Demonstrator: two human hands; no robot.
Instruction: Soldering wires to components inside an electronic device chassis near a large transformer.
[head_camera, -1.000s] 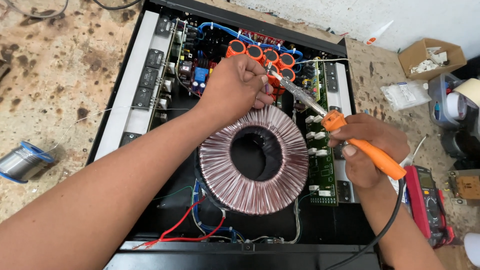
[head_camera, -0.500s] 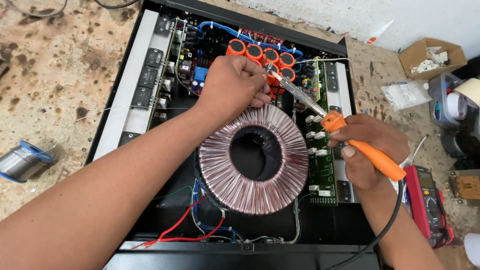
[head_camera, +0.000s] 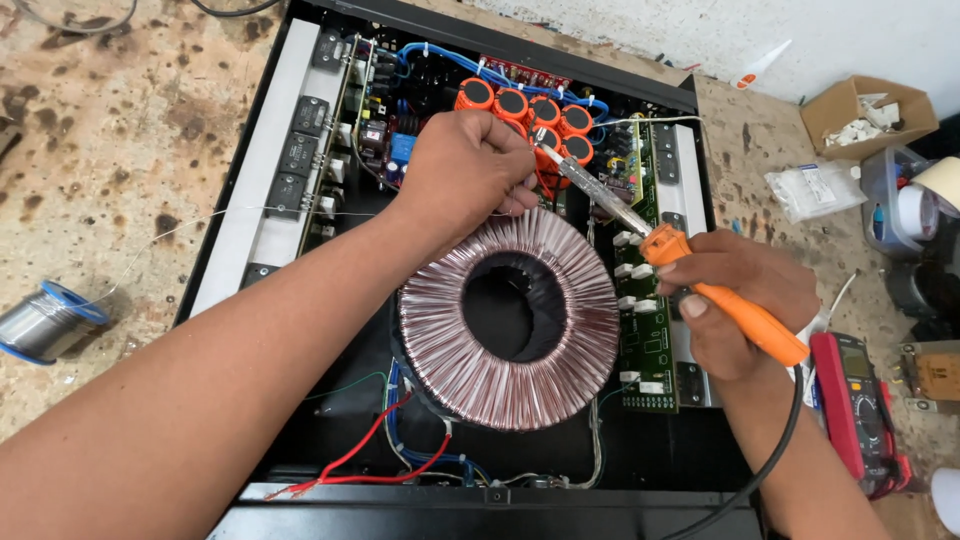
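Note:
An open black amplifier chassis (head_camera: 300, 80) lies on the bench, with a big copper toroidal transformer (head_camera: 510, 320) in its middle. My left hand (head_camera: 465, 170) is curled above the transformer, pinching thin solder wire (head_camera: 200, 222) next to the orange capacitors (head_camera: 515, 105). My right hand (head_camera: 735, 300) grips an orange-handled soldering iron (head_camera: 700, 280). The iron's metal tip reaches up-left to the spot by my left fingers. What sits under those fingers is hidden.
A solder spool (head_camera: 40, 320) rests at the left on the stained bench. A red multimeter (head_camera: 860, 410) lies at the right. A cardboard box (head_camera: 865, 110), a plastic bag (head_camera: 815, 190) and containers stand at the far right. Red and blue wires (head_camera: 380, 450) run along the chassis front.
Both hands stay almost still. The iron's tip remains at the same spot beside the capacitors.

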